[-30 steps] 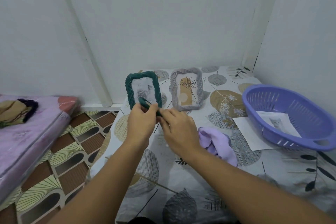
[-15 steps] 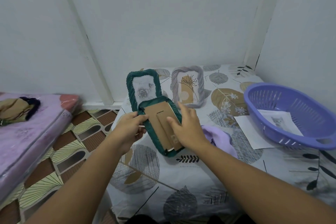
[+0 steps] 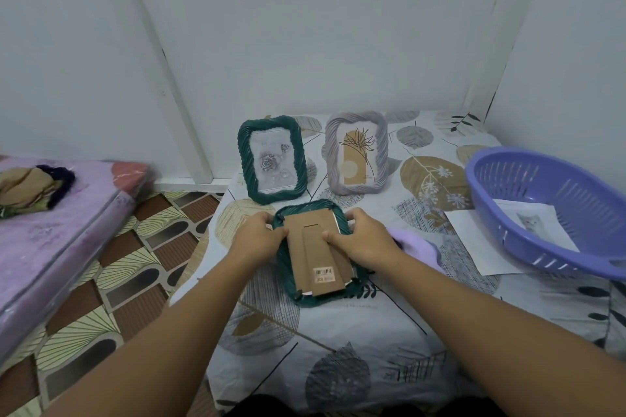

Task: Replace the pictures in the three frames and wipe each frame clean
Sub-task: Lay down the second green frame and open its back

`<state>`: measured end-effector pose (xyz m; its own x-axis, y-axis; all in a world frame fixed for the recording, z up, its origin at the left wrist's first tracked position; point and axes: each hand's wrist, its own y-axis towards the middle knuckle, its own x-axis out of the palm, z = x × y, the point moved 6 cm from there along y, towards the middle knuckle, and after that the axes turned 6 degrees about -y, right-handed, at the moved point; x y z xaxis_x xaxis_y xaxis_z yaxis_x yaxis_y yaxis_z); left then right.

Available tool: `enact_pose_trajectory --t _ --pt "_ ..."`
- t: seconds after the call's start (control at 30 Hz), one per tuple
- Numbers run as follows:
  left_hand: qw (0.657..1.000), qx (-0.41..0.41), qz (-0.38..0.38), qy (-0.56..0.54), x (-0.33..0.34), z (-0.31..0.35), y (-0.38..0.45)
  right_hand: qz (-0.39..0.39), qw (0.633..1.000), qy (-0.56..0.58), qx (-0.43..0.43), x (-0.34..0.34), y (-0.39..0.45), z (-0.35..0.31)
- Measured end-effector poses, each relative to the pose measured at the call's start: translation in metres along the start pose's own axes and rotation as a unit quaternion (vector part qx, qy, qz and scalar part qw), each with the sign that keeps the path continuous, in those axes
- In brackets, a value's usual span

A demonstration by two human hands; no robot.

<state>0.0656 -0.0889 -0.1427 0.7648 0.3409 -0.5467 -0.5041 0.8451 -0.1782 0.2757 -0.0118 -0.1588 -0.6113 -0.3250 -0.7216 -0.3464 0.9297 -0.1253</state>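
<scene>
A dark green frame (image 3: 316,267) lies face down on the leaf-patterned table, its brown cardboard back and stand facing up. My left hand (image 3: 257,235) grips its upper left edge. My right hand (image 3: 364,240) holds the upper right edge, with fingers pressing on the cardboard back. Behind it a second green frame (image 3: 272,159) with a rose picture stands upright. A grey frame (image 3: 355,152) with a plant drawing stands to its right. A lilac cloth (image 3: 418,247) lies partly hidden behind my right wrist.
A purple basket (image 3: 555,213) at the right holds a cat picture (image 3: 530,222) and sits on a white sheet (image 3: 474,244). White walls close the table's back and right. A pink mattress (image 3: 50,237) and patterned floor lie to the left.
The green frame went from being held upright near the standing frames to lying face down flat on the table, nearer to me. Both hands now hold its top edge.
</scene>
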Motion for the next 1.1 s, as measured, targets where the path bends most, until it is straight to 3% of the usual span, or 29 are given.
enact_pose_trajectory --t 0.13,0.3,0.6,1.1 --pt "0.996 0.017 0.005 0.093 0.005 0.005 0.003 -0.016 0.997 -0.071 0.015 -0.005 0.001 0.003" --pt "0.992 0.018 0.019 0.125 0.009 0.004 0.008 -0.012 0.992 -0.125 0.007 -0.009 0.01 0.003" --pt "0.98 0.057 0.07 0.177 0.008 0.008 0.016 0.04 0.996 0.064 0.049 -0.007 0.035 0.014" --pt "0.98 0.027 0.067 0.183 0.011 0.007 0.022 0.06 0.991 0.063 0.099 0.0 0.05 0.022"
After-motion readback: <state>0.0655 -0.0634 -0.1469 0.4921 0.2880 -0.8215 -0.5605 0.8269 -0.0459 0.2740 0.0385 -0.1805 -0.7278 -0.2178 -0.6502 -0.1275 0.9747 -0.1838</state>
